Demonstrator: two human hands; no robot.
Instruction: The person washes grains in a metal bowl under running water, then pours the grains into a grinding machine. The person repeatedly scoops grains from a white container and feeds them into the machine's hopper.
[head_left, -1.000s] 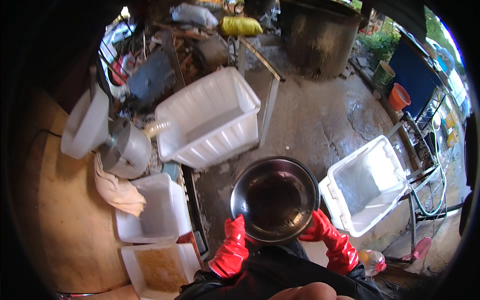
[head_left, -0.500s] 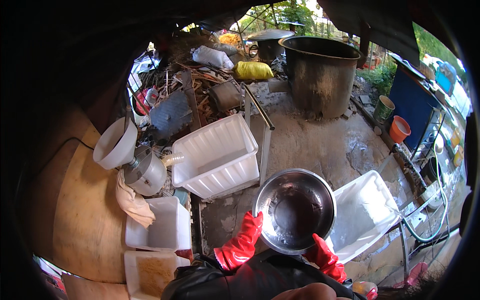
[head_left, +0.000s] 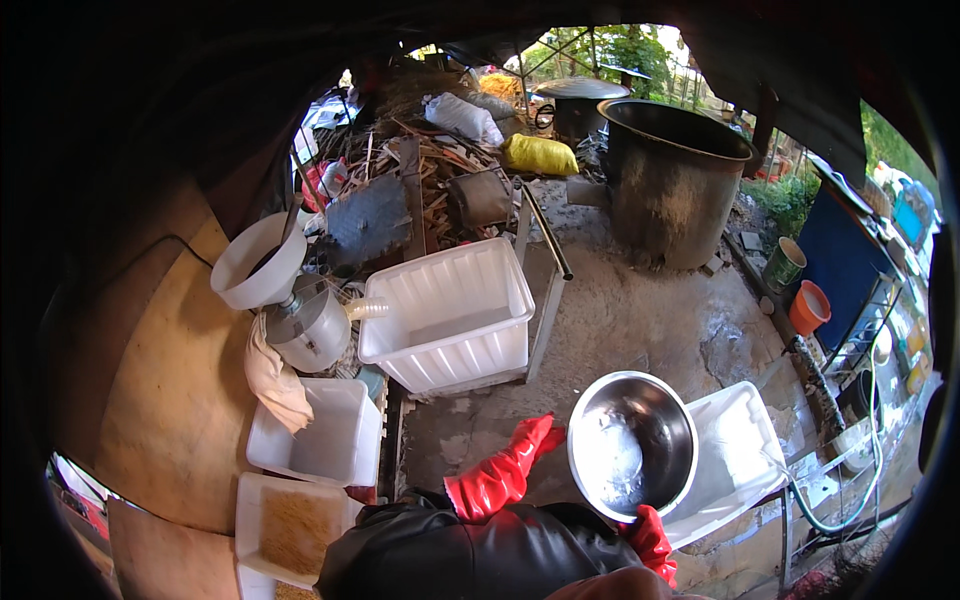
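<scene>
Steel bowl (head_left: 633, 446): round and shiny, hollow side up, in front of the person between the two hands; from above it overlaps the left end of a white tub (head_left: 740, 455).
Right hand (head_left: 652, 545): red-gloved, closed round the bowl's near rim at the lower right; the thumb shows at the edge, while the other fingers pass out of sight beneath.
Left hand (head_left: 532, 440): red-gloved, just beside the bowl's left rim, fingers loosely spread toward it, nothing in their grasp; whether the fingertips brush the metal is hard to tell from this angle.
Ribbed bin (head_left: 450, 362): white, ahead and to the left, with a clear hose (head_left: 368, 308) ending over its near left corner.
Funnel (head_left: 258, 262): white, set above a metal drum (head_left: 308, 332).
Cloth (head_left: 277, 388): beige, hanging beside the drum, its lower end over a white container (head_left: 335, 440).
Big pot (head_left: 665, 200): dark and streaked, standing farther back, right of a yellow sack (head_left: 540, 155).
Orange bucket (head_left: 808, 310): at far right, beside a blue panel (head_left: 845, 265).
</scene>
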